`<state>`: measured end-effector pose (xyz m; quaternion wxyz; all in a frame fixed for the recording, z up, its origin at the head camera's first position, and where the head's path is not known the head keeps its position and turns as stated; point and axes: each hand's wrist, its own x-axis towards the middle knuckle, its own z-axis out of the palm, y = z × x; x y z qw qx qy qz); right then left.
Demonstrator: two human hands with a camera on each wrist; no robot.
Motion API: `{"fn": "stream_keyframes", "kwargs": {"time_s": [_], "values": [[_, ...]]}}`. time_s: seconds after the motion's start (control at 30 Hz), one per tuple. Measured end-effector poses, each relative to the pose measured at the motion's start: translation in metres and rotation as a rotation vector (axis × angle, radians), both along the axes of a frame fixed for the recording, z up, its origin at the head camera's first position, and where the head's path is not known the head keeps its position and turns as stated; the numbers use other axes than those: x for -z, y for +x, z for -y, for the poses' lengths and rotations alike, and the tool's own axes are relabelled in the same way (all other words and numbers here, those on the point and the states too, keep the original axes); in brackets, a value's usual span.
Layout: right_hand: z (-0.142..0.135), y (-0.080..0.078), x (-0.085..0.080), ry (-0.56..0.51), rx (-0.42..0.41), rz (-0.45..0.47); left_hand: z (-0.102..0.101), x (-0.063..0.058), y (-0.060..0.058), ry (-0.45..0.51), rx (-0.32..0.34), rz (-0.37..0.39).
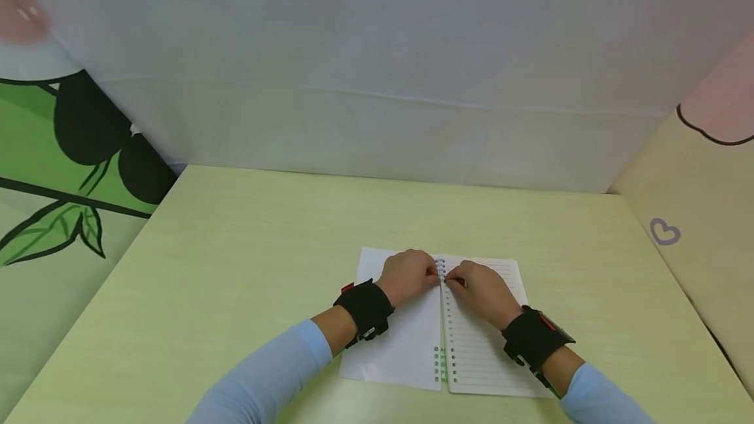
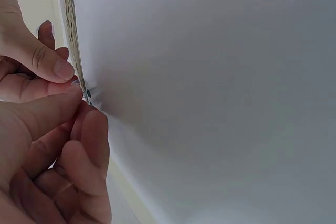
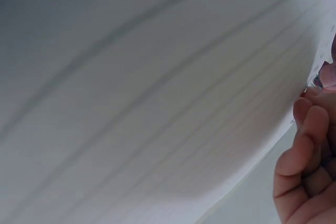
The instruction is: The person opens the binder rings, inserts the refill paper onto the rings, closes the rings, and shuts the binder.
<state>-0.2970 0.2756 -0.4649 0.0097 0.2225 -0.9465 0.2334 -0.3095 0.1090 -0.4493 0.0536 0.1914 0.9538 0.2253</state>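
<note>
A loose-leaf notebook lies open on the table, with a blank white page (image 1: pixel 391 352) on the left and a lined page (image 1: pixel 485 365) on the right. Small rings of its binding (image 1: pixel 440 267) show at the top of the middle gap. My left hand (image 1: pixel 408 277) pinches the binding from the left side, thumb against finger. From the right, my right hand (image 1: pixel 484 293) pinches it as well, its fingertips close to the left ones. In the left wrist view a bit of ring (image 2: pixel 86 94) shows at the fingertips; the fingers hide the rest.
Punched holes (image 1: pixel 453 358) run along the inner page edges, and a green strip (image 1: pixel 444 365) shows between them lower down. The pale yellow table (image 1: pixel 235 267) extends around the notebook. White sheeting (image 1: pixel 377 84) stands behind, with printed panels (image 1: pixel 695 267) at the sides.
</note>
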Motion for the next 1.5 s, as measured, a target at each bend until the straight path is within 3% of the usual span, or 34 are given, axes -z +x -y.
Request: {"fn": "stream_keyframes", "kwargs": {"time_s": [0.43,0.8,1.27,1.4,1.5], "values": [[0.0,-0.006,-0.003,0.006,-0.018,-0.04,-0.003,0.0,-0.003,0.024,-0.022,-0.008],[-0.008,-0.026,-0.003,-0.021,0.018,-0.065,-0.004,-0.005,-0.012,0.033,-0.062,0.002],[-0.007,-0.037,-0.008,0.018,-0.023,-0.068,-0.013,-0.002,-0.021,0.002,-0.069,-0.008],[-0.01,-0.035,-0.012,0.027,-0.018,-0.068,-0.013,-0.006,-0.019,-0.002,-0.074,-0.012],[-0.014,-0.026,-0.019,0.024,-0.013,-0.047,-0.009,-0.011,-0.011,-0.016,-0.054,-0.01]]}}
